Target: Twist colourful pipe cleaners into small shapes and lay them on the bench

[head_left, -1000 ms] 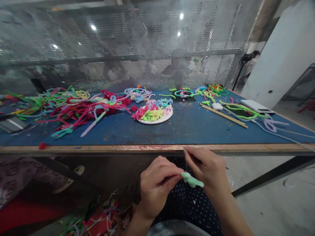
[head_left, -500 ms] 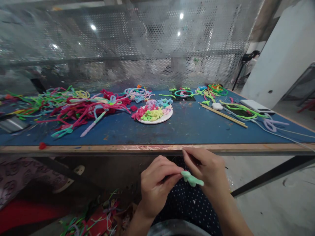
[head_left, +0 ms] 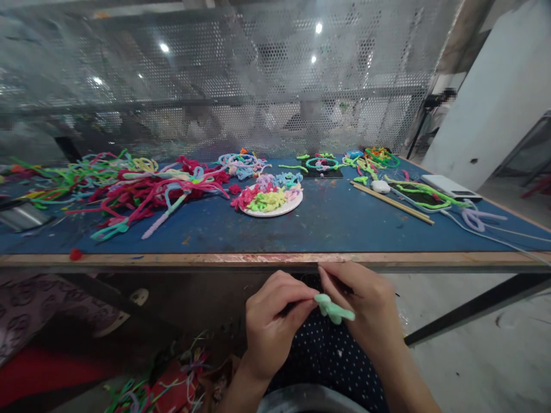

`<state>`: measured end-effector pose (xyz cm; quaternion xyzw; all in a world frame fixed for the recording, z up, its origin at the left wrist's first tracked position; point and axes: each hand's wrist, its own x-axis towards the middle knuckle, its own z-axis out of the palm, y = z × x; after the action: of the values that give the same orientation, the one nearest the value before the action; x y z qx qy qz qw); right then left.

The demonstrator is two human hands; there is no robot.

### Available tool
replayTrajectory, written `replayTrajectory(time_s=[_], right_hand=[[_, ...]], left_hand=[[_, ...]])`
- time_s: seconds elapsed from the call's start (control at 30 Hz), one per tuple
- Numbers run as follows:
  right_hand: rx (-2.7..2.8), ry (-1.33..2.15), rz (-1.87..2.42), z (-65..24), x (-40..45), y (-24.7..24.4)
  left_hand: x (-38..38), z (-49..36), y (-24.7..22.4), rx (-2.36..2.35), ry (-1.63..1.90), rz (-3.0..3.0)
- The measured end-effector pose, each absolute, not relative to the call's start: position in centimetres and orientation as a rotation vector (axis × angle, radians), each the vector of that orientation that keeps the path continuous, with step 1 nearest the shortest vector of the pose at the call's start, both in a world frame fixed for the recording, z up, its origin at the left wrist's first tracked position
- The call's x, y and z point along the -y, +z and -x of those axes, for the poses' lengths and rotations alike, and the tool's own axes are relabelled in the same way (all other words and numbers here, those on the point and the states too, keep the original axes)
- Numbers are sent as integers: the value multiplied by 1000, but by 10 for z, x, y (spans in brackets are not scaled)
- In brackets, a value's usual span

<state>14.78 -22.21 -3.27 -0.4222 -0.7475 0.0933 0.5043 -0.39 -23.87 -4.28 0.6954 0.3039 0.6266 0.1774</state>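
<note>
While it is pinched at one end: mint-green piece is held by left hand above the lap, apparently to leave its body exposed.
Right hand: fingertips bunched together; any hold cannot be told.

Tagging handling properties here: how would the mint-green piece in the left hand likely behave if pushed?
The mint-green piece is probably light, since the left hand pinches it at one end. It may resist a gentle push, as its other end juts out without visible droop. Its matte, soft-looking surface suggests little slipperiness.
</note>
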Motion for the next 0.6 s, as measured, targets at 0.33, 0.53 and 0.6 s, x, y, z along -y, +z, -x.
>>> replayTrajectory(time_s=[0.33,0.53,0.6], right_hand=[[1850,111,884,-151,223,-42],[1914,177,803,-153,221,-42],[1918,190,798,-154,220,-42]], left_hand=[[239,1,-48,-1087,1702,-1748],[237,-1,-45,-1010,1585,-1900],[237,-1,-44,-979,1579,-1979]])
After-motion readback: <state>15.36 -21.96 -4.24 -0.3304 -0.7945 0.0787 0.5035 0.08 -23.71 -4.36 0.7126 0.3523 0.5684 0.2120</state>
